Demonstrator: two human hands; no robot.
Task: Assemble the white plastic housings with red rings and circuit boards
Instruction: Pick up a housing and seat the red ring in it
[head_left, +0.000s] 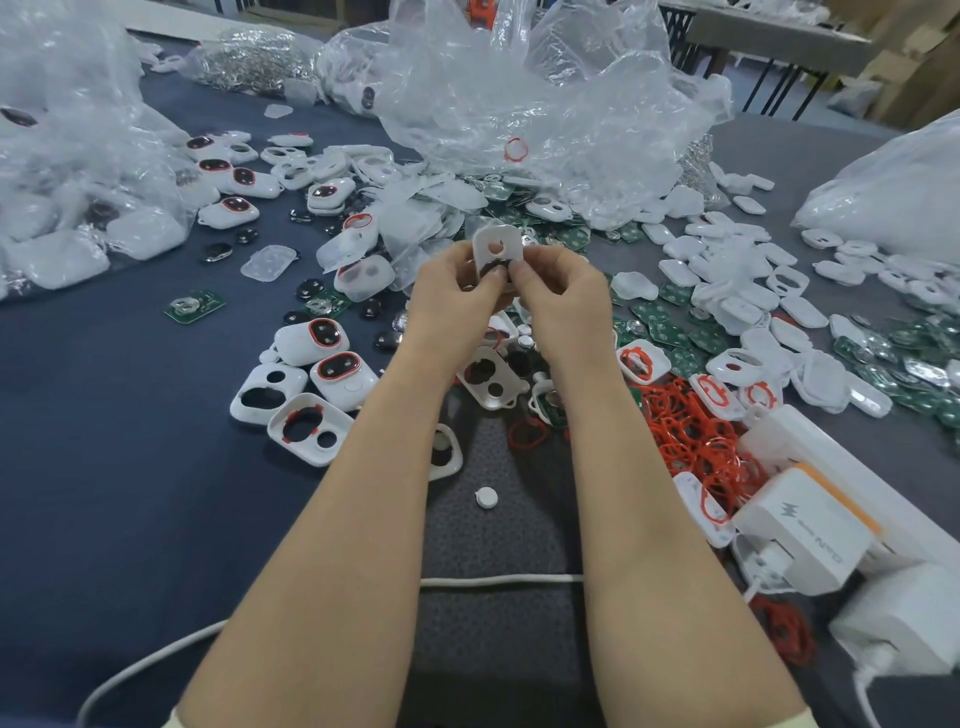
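White cable (498, 580) crosses desk (104, 415) at frame bottom. Mid-frame: left hand (452, 296) and right hand (563, 304), fingers (543, 260) curled, both pinching one white housing (496, 244) above desk. Red rings (696, 441) piled lower right.

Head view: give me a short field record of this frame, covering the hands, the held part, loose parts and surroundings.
left hand: pinches the white plastic housing with two openings from its left
right hand: pinches the same housing from its right
housing position: raised above the dark blue table
red rings: loose heap right of the right forearm
green circuit boards: scattered right of the hands
ringed white housings: lying left of the left forearm
clear plastic bags: crumpled at the far side
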